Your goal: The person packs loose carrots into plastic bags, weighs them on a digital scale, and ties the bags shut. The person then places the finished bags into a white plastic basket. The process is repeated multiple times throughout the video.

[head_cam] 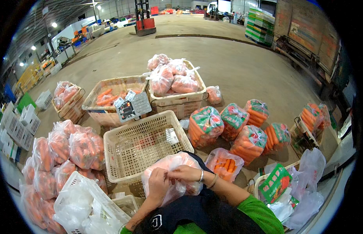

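Observation:
A filled translucent plastic bag (184, 159) with orange showing through rests on my lap. Its gathered top is pinched by my left hand (158, 182) and my right hand (185, 174), which meet over the bag; the fingertips partly hide the plastic between them. Directly beyond the bag stands a cream plastic crate (124, 146) with a holed floor and a white label inside. To the right, an open bag of carrots (225, 165) sits on the floor beside several tied carrot bags (248, 143) with green printed tops.
A digital scale display (133, 107) is in front of a crate of loose carrots (89, 99). Bagged carrots fill another crate (177, 103). A pile of carrot bags (83, 150) and a white basket of plastic bags (103, 201) flank my left. A forklift (145, 26) stands farther off.

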Motion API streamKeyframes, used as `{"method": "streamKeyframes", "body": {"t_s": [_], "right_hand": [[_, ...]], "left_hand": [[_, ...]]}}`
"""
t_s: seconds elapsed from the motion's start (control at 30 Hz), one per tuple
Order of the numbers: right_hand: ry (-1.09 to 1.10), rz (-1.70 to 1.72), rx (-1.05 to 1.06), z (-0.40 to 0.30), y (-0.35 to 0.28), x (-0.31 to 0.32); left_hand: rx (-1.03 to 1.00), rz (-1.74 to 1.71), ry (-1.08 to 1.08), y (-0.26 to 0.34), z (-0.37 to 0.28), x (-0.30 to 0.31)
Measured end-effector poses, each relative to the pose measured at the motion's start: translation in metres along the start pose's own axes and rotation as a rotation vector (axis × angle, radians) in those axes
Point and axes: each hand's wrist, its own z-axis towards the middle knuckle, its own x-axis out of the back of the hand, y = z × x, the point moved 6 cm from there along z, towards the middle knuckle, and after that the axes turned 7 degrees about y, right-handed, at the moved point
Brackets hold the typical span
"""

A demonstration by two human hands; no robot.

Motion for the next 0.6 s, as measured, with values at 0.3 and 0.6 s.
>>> {"method": "streamKeyframes", "body": {"t_s": [0.3, 0.6], "right_hand": [[0.563, -0.607, 0.826, -0.03, -0.032, -0.003], [0.032, -0.571, 0.556, 0.003, -0.029, 0.007]], "left_hand": [[0.342, -0.249, -0.638, -0.024, 0.007, -0.016], [0.522, -0.639, -0.926, -0.05, 0.0, -0.032]]}}
